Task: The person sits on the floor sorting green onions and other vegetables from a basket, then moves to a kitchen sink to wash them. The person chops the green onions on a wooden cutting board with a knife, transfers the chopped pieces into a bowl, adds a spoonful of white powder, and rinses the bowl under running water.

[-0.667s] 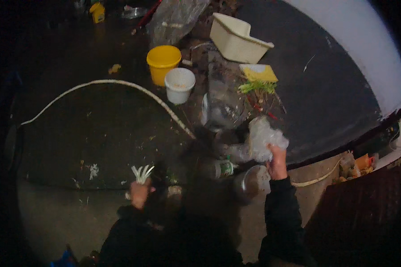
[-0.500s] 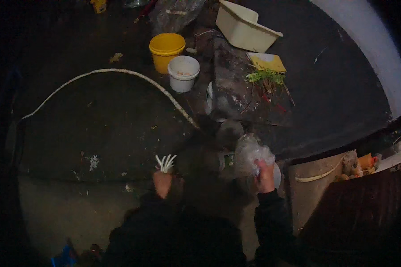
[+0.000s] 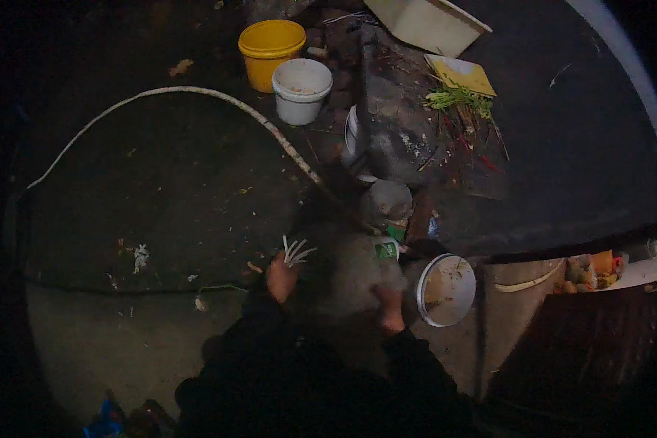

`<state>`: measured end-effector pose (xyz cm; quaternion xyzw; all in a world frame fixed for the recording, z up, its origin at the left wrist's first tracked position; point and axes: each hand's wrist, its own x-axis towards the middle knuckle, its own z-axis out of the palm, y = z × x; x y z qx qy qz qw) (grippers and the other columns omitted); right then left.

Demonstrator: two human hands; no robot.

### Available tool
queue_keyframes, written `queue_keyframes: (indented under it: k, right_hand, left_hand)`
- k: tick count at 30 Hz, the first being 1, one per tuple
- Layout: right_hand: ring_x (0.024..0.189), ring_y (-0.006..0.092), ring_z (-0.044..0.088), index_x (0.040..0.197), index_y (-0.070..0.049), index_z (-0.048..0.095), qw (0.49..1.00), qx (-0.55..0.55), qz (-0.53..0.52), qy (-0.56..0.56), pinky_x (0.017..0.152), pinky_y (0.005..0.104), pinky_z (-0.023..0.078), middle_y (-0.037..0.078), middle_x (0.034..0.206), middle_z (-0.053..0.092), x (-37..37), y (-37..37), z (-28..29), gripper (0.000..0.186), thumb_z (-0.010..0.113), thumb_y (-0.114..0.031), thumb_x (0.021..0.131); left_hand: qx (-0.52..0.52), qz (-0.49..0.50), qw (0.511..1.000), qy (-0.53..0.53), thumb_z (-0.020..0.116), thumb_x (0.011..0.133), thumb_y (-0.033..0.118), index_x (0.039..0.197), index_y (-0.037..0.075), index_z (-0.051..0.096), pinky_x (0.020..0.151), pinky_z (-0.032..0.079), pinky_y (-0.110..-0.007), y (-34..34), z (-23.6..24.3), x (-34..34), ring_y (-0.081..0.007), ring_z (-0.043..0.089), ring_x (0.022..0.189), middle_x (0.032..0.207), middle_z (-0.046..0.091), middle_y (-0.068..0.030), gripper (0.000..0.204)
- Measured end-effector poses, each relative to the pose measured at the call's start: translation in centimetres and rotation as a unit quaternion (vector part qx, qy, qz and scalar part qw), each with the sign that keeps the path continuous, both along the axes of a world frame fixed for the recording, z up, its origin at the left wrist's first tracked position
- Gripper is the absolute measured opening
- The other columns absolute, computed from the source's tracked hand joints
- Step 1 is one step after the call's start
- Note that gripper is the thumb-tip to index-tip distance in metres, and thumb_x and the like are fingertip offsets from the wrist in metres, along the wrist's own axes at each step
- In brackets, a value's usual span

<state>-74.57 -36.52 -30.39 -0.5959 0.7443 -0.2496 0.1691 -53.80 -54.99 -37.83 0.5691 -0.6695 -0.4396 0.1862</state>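
Left hand (image 3: 280, 280), wrapped around slender white stalks (image 3: 298, 254), and right hand (image 3: 390, 308), at a blurred translucent plastic bag (image 3: 361, 281) (its grip cannot be told), are held left of a round white-rimmed container (image 3: 445, 292), steadiness seemingly required by this carrying step.

Shows smooth plastic with a soft sheen on the yellow bucket (image 3: 271, 62), the white bucket (image 3: 300, 109) and the cream basin (image 3: 434, 28). Includes thin, cloudy film, perhaps plastic, in the motion-blurred bag (image 3: 365, 274). Comes out smooth and matt on the pale stalks (image 3: 297, 255), as dark, matt cloth on the sleeves (image 3: 420, 358). Turns matt and blotched along the light hose (image 3: 276, 133), dull and speckled inside the white-rimmed container (image 3: 452, 301), rough and grimy across the dark floor (image 3: 175, 219).
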Motion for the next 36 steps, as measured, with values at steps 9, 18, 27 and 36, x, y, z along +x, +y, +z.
queue_keyframes:
  k: [9,18,27,36]
  right_hand:
    - [0.105,0.0339,0.059,0.115,-0.002,0.062,0.881,0.012,0.459,-0.117,0.093,0.0429,0.047,0.016,0.111,0.063,1.5,-16.0,-11.7,0.034,0.063,-0.021,0.086]
    - [0.099,0.0338,0.061,0.111,-0.003,0.062,0.965,0.185,-0.038,0.183,0.087,0.0424,0.049,0.017,0.11,0.063,5.1,-17.1,-17.3,0.034,0.064,-0.024,0.085]
    - [0.093,0.0347,0.063,0.105,-0.004,0.063,0.907,0.069,0.41,-0.076,0.079,0.0431,0.052,0.019,0.105,0.064,5.2,-16.0,-1.6,0.032,0.066,-0.027,0.084]
    - [0.077,0.0266,0.064,0.086,-0.009,0.067,0.95,0.255,-0.018,0.18,0.069,0.0439,0.05,0.011,0.085,0.066,-5.2,-16.6,-14.3,0.014,0.06,-0.021,0.084]
  left_hand:
    - [0.151,-0.071,0.965,0.203,0.065,0.089,0.02,0.11,-0.001,0.064,0.063,0.046,-0.033,-2.1,4.6,1.5,-0.014,0.057,0.075,0.085,0.066,-0.0076,0.03]
    - [0.232,-0.036,0.937,0.257,0.064,0.09,0.017,0.114,0.001,0.065,0.079,0.05,-0.034,5.0,8.0,4.3,-0.0182,0.064,0.092,0.103,0.07,-0.0061,0.029]
    - [0.132,0.017,0.989,0.062,0.07,0.086,0.019,0.099,-0.003,0.068,0.059,0.048,-0.036,0.8,6.0,5.0,-0.0144,0.062,0.067,0.081,0.071,-0.0107,0.026]
    - [0.141,0.055,0.974,0.167,0.07,0.085,0.018,0.103,0.0,0.068,0.066,0.048,-0.034,-0.6,6.4,4.6,-0.0171,0.061,0.077,0.081,0.068,-0.0095,0.026]
